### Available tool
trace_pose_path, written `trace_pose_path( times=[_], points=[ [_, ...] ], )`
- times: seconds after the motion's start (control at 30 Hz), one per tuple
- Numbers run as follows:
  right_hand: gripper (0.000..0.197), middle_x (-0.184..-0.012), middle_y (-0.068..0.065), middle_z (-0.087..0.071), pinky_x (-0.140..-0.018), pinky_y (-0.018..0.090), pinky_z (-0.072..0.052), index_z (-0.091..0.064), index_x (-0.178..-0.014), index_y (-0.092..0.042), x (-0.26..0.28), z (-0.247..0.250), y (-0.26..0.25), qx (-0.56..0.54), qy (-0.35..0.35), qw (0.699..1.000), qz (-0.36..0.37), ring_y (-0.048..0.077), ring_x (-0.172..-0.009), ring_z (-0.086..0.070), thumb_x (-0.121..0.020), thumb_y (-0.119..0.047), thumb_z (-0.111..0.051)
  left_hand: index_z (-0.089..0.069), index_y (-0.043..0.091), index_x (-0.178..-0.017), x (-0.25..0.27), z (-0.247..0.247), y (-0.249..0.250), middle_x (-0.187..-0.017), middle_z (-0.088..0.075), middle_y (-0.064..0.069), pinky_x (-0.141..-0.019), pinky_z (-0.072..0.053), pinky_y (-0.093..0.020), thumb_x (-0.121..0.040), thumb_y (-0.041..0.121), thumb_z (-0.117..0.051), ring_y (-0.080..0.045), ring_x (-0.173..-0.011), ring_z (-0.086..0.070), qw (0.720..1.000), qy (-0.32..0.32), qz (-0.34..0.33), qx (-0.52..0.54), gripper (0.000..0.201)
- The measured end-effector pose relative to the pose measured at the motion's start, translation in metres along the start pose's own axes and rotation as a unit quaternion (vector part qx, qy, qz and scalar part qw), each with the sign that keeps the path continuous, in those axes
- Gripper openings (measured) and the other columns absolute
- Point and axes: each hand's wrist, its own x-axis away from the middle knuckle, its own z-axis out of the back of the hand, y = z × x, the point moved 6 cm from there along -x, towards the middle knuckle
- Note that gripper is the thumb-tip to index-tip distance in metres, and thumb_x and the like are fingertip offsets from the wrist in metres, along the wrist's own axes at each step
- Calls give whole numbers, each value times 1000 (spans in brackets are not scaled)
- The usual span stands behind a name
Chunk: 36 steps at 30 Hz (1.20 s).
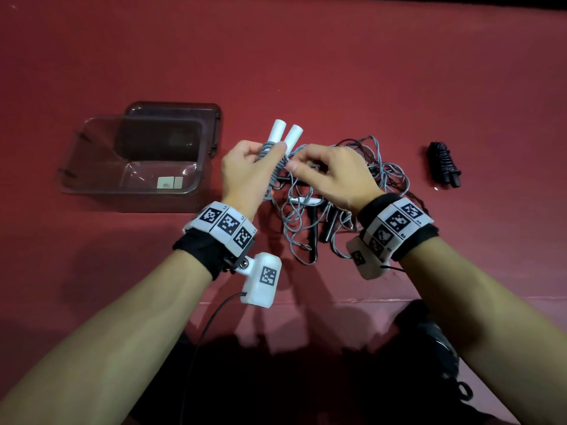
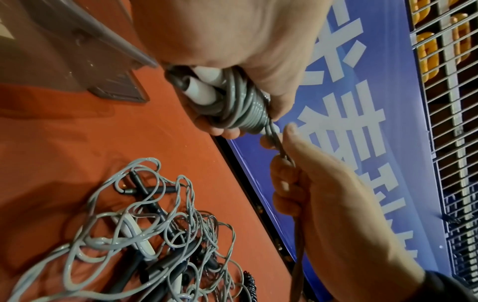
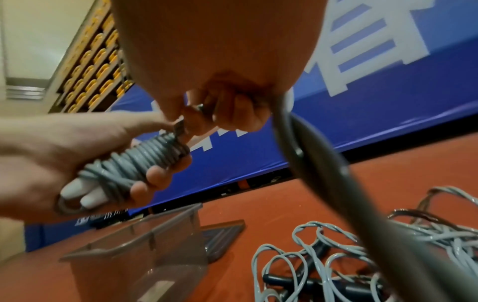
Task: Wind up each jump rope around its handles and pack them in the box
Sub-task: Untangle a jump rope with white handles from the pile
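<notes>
Left hand grips white handles mid-frame, grey cord mostly coiled; right hand pinches cord tail. Black wound rope right. Tangled ropes centre left. Box at left holds none.

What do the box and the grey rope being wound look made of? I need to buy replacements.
The box looks like clear, smoke-tinted hard plastic: you see the table through its glossy walls. The grey rope looks like smooth plastic-coated cord, perhaps PVC, with a slight sheen along its coils; any core is hidden.
</notes>
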Motion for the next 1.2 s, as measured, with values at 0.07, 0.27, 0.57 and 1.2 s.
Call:
trace_pose_path(
  times=[0.07,0.27,0.57,1.2],
  points=[
    [23,-64,-20,-63,-65,29,-45,-72,-89,-33,0,-3,4,-88,-8,996,-17,1,-64,-59,-91,-54,-64,-67,12,-93,0,-2,0,-75,-76,-8,-50,-51,-32,-82,32,-80,-21,-55,-66,1000,-10,13,19,27],
    [23,-59,-19,-59,-61,9,-36,-72,-93,3,0,-4,9,-327,-51,938,-100,-5,-55,-47,-101,-16,-62,-70,-9,-102,8,-11,-3,-78,-69,-21,-48,-48,-29,-86,24,-72,-25,-53,-59,985,-78,79,136,37],
    [39,-75,-7,-68,-39,20,-22,-55,-111,-15,2,-6,23,-501,-119,830,-215,4,-49,-43,-82,-29,-77,-68,-2,-102,20,-28,12,-76,-65,-14,-41,-45,-25,-95,24,-54,-20,-49,-55,918,-265,203,215,30],
    [30,-65,-4,-36,-30,15,-21,-57,-84,-17,5,-27,23,-553,-85,770,-307,5,-45,-33,-78,-34,-81,-66,18,-117,4,-25,6,-95,-78,1,-79,-58,-30,-93,25,-72,-11,-82,-74,963,-231,-80,-114,26]
  ],
)
